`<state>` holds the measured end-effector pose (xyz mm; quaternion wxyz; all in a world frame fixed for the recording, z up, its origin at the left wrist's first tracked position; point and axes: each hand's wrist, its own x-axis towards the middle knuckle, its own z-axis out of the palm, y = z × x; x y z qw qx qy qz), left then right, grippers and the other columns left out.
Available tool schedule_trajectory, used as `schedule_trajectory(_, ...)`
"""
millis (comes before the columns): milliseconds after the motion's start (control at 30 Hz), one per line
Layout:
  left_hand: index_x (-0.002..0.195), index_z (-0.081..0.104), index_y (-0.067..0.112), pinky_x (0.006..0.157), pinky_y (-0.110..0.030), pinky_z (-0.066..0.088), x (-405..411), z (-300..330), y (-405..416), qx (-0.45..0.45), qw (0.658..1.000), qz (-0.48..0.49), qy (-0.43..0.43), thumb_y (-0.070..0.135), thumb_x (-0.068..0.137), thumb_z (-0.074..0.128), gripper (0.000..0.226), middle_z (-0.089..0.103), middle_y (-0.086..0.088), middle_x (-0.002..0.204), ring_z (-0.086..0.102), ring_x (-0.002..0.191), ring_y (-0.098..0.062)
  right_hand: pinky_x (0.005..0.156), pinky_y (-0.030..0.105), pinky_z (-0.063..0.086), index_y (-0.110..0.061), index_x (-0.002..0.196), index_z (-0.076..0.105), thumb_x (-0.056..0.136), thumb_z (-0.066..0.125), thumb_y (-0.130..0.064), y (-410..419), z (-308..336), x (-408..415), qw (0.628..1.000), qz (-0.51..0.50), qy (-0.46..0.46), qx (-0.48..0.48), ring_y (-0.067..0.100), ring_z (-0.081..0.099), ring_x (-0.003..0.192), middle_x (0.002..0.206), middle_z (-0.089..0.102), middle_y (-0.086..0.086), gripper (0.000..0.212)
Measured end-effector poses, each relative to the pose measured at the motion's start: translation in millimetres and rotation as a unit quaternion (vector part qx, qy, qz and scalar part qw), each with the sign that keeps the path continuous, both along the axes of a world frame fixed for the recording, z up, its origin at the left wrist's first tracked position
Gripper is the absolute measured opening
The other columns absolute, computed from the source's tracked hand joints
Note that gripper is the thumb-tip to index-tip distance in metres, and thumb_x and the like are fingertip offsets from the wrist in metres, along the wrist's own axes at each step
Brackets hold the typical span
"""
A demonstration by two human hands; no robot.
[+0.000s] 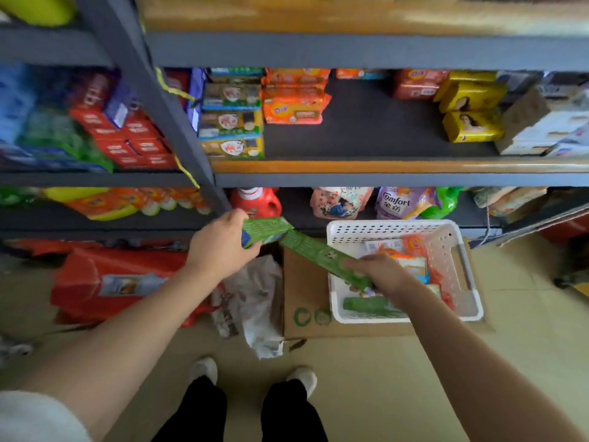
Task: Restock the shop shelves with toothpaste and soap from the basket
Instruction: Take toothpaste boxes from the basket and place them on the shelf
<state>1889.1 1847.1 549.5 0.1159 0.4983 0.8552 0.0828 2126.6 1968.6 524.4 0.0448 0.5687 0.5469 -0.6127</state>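
1. The left hand (223, 242) grips one green toothpaste box (266, 230); the right hand (384, 272) grips a second box (318, 253) just above the basket (468, 269).
2. Restocking seems mid-way: under the right hand, a third green box (371, 305) and orange soap packs (414, 245) remain in the basket.
3. Above both hands, the shelf (366, 129) has a wide gap between the soap stacks.
4. The boxes are long, slim printed cardboard; the basket is white perforated plastic on a carton (302, 301).
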Motion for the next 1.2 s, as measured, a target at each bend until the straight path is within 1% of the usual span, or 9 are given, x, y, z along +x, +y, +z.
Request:
schedule_trajectory(133,0.113,0.049,0.010,0.073,-0.038,0.048,-56,24,-63,0.014,0.998,0.058,0.009,0.038,0.078,0.067,0.049,0.061,-0.010,0.111,0.060,0.102,-0.031,0.041,0.015,0.039,-0.003,0.074,0.064,0.084,0.065,-0.028,-34,23,-73,0.999,0.011,0.043,-0.020,0.014,0.051,0.042,0.059,0.057,0.010,0.027)
schedule_trajectory(267,0.120,0.048,0.010,0.075,-0.038,0.047,-119,53,-130,0.045,0.993,0.109,0.023,0.039,0.080,0.065,0.052,0.059,-0.009,0.115,0.059,0.103,-0.032,0.044,0.017,0.044,-0.005,0.076,0.063,0.084,0.065,-0.024,-82,39,-151,0.996,0.018,0.077,-0.041,0.020,0.051,0.052,0.069,0.056,0.015,0.021)
schedule_trajectory(367,0.115,0.051,0.007,0.070,-0.040,0.047,-167,77,-173,0.105,0.985,0.131,0.038,0.036,0.079,0.067,0.049,0.060,-0.013,0.104,0.060,0.095,-0.035,0.043,0.015,0.044,-0.008,0.090,0.063,0.086,0.063,-0.024,-120,53,-210,0.993,-0.008,0.110,-0.039,0.016,0.055,0.049,0.072,0.059,0.012,0.017)
schedule_trajectory(500,0.110,0.052,0.002,0.070,-0.042,0.046,-227,102,-207,0.200,0.968,0.143,0.049,0.029,0.078,0.069,0.046,0.059,-0.016,0.103,0.058,0.096,-0.035,0.045,0.018,0.043,-0.013,0.081,0.063,0.087,0.061,-0.024,-155,70,-278,0.984,-0.064,0.166,-0.021,0.012,0.059,0.046,0.072,0.061,0.009,0.012)
schedule_trajectory(733,0.113,0.051,-0.001,0.065,-0.039,0.048,-284,99,-189,0.284,0.949,0.134,0.040,0.028,0.082,0.066,0.045,0.059,-0.017,0.106,0.059,0.097,-0.034,0.053,0.026,0.051,-0.009,0.089,0.060,0.089,0.059,-0.029,-175,78,-370,0.960,-0.183,0.212,-0.004,0.016,0.059,0.057,0.073,0.060,0.008,0.020)
schedule_trajectory(833,0.119,0.047,0.000,0.063,-0.037,0.044,-299,74,-172,0.263,0.951,0.162,0.008,0.033,0.086,0.060,0.049,0.055,-0.016,0.114,0.058,0.101,-0.032,0.065,0.036,0.053,-0.005,0.109,0.056,0.089,0.060,-0.029,-177,64,-406,0.940,-0.253,0.223,-0.055,0.023,0.059,0.071,0.086,0.060,0.011,0.031)
schedule_trajectory(1000,0.134,0.033,0.004,0.055,-0.031,0.036,-314,30,-154,0.182,0.965,0.184,-0.030,0.042,0.090,0.051,0.061,0.046,-0.014,0.129,0.060,0.098,-0.032,0.073,0.034,0.057,-0.010,0.117,0.048,0.093,0.051,-0.038,-178,41,-452,0.932,-0.310,0.173,-0.072,0.020,0.056,0.066,0.087,0.052,0.004,0.037)
schedule_trajectory(1133,0.139,0.025,0.005,0.058,-0.029,0.043,-320,14,-141,0.203,0.967,0.107,-0.113,0.032,0.088,0.057,0.066,0.034,-0.016,0.136,0.060,0.089,-0.031,0.061,0.033,0.059,-0.012,0.115,0.046,0.090,0.052,-0.046,-165,31,-475,0.933,-0.330,0.134,-0.048,0.026,0.067,0.078,0.091,0.053,0.005,0.042)
schedule_trajectory(1200,0.139,0.027,0.006,0.068,-0.024,0.042,-321,9,-136,0.214,0.965,0.059,-0.142,0.024,0.085,0.062,0.067,0.030,-0.016,0.137,0.056,0.098,-0.028,0.070,0.037,0.060,-0.015,0.111,0.045,0.089,0.053,-0.046,-159,27,-477,0.929,-0.338,0.143,-0.035,0.027,0.067,0.086,0.090,0.051,0.002,0.040)
